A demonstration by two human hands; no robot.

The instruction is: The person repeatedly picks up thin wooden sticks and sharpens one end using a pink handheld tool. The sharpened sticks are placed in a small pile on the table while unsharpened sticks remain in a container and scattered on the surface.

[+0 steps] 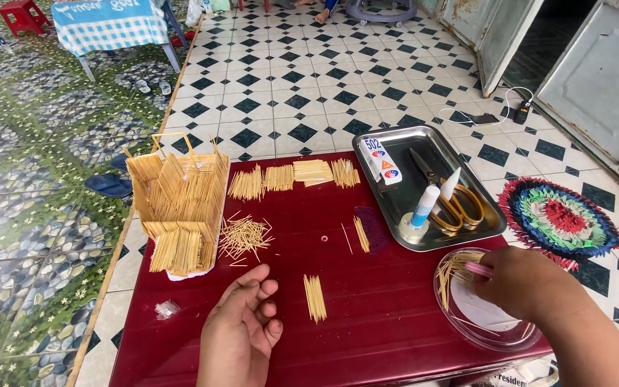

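My left hand rests open, palm up, on the dark red table, holding nothing. Just to its right lies a small glued row of toothpicks. My right hand reaches into a clear round plastic container of toothpicks at the table's right edge and grips a thin pink tool. A toothpick house model stands at the table's left side. A loose pile of toothpicks lies beside it. Several glued toothpick panels lie in a row at the far edge.
A metal tray at the back right holds scissors, a glue bottle and a small glue box. A colourful round mat lies on the tiled floor to the right. A checked-cloth table stands far left.
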